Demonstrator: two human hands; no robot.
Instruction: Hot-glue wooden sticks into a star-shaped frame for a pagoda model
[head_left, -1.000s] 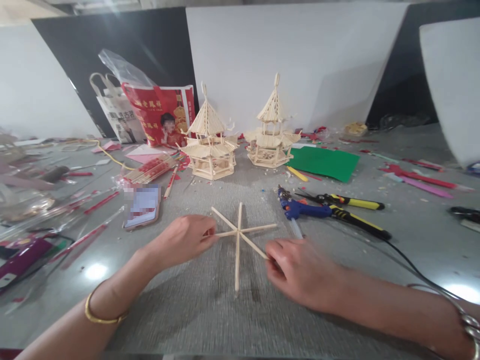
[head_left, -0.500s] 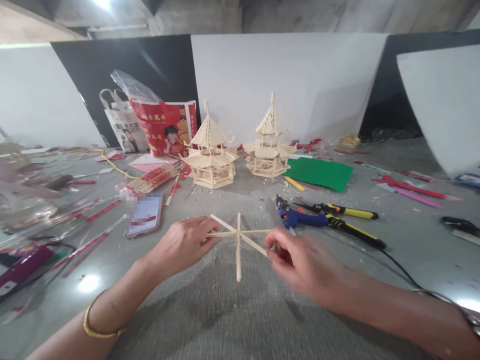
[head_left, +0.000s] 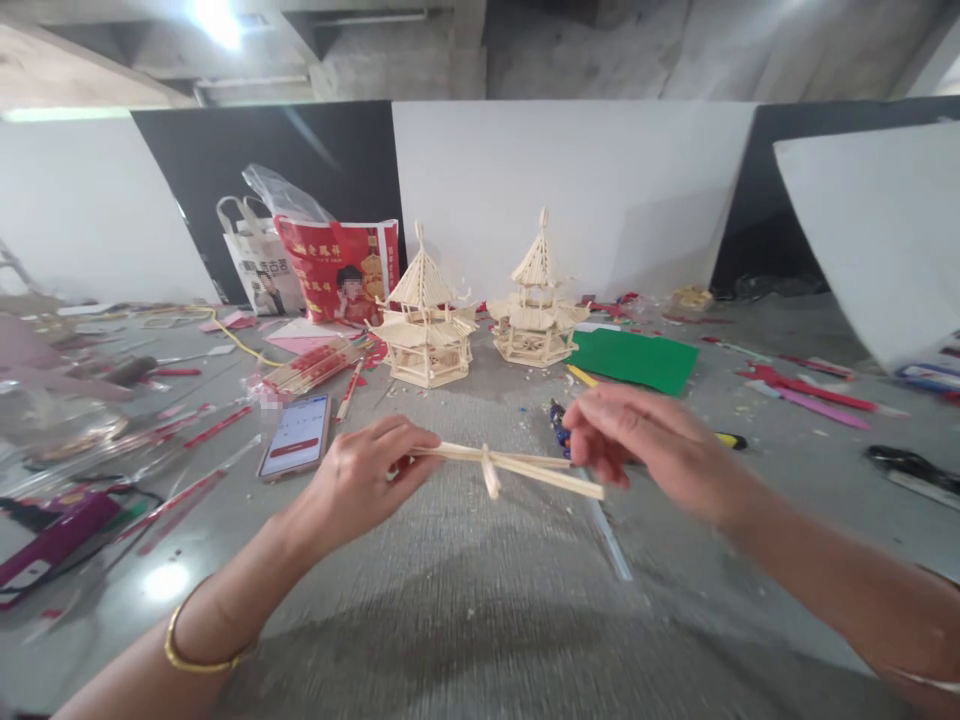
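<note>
Pinched in my left hand [head_left: 375, 475] is one side of a star-shaped frame of pale wooden sticks [head_left: 491, 460], held tilted above the grey table. My right hand [head_left: 637, 430] is by the frame's right end, with its fingers curled and blurred; whether they touch a stick is unclear. Partly behind that hand is the blue glue gun [head_left: 558, 425], and a clear glue stick [head_left: 609, 540] slants toward the front below it. Two wooden pagoda models, one at the left [head_left: 426, 320] and one at the right [head_left: 538, 305], stand behind the hands.
A phone [head_left: 296, 435] and packaged sticks [head_left: 311, 368] lie left of centre. Behind them stand a red bag [head_left: 337, 270] and a white bag [head_left: 255, 265]. Green sheet [head_left: 634, 360] is at the back right. A purple tool [head_left: 64, 545] lies far left.
The stick frame has tilted, its front stick now foreshortened. My right hand has risen and moved right, over the glue gun and pliers. The clear glue stick now shows.
</note>
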